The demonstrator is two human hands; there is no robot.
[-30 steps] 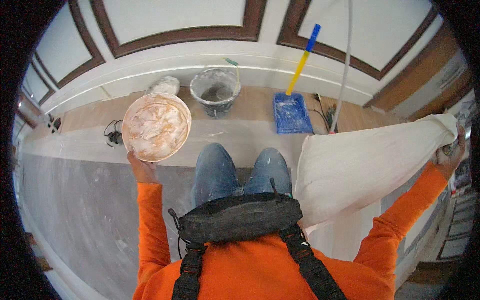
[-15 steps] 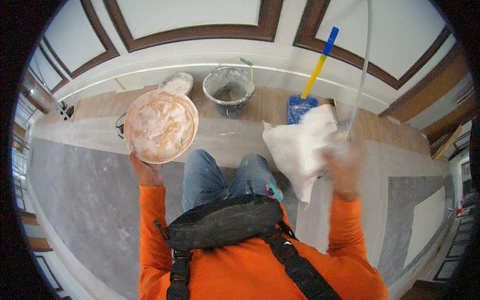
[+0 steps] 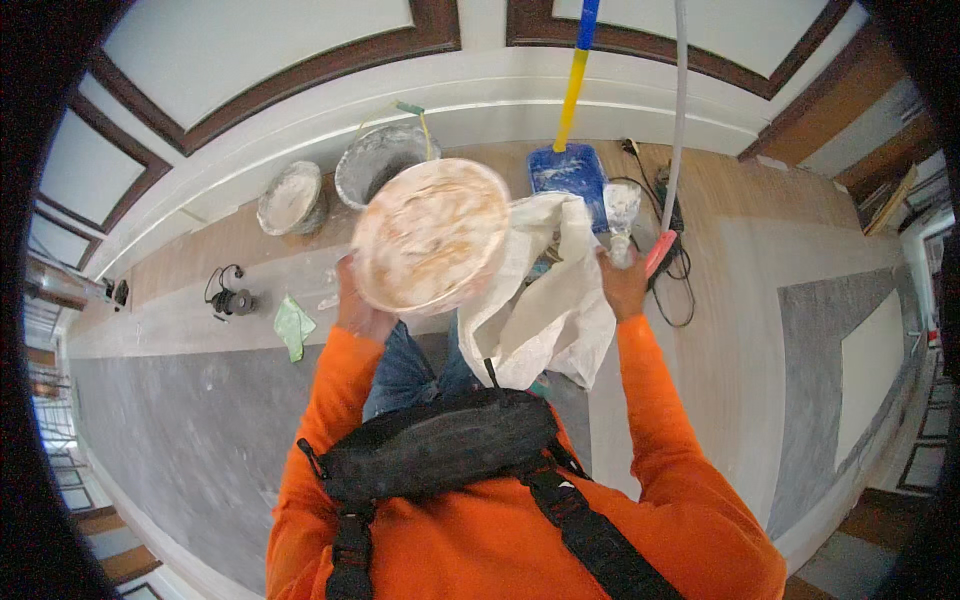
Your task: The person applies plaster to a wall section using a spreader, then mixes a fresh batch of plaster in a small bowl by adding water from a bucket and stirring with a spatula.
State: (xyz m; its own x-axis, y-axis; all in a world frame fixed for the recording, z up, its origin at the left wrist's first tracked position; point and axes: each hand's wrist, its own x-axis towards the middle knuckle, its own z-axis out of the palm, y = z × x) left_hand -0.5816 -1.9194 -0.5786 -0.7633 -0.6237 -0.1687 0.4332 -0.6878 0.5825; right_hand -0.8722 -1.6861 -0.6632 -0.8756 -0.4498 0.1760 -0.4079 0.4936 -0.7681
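Note:
My left hand [image 3: 363, 305] grips the rim of a round pale bucket [image 3: 425, 230], its top full of pinkish-white powdery stuff, blurred, at centre. The bucket sits just left of and partly over a crumpled white sack [image 3: 530, 335], which hangs open above my knees. My right hand [image 3: 624, 285] is closed on the sack's right edge. Directly above those fingers is a small white-crusted object [image 3: 621, 210]; whether I hold it too I cannot tell. A pink-ended pale hose [image 3: 670, 190] runs beside my right hand.
A grey bucket [image 3: 385, 145], a smaller pail [image 3: 290, 195] and a blue dustpan [image 3: 560, 175] with yellow handle stand along the panelled wall [image 3: 280, 50]. A coiled black device [image 3: 235, 300], green cloth [image 3: 294, 330] and dark cables [image 3: 675, 305] lie on the covered floor [image 3: 180, 420].
The round bucket has moved right toward the centre, beside the sack. My right hand has swung inward from far right, and the sack has gone from stretched out to bunched open.

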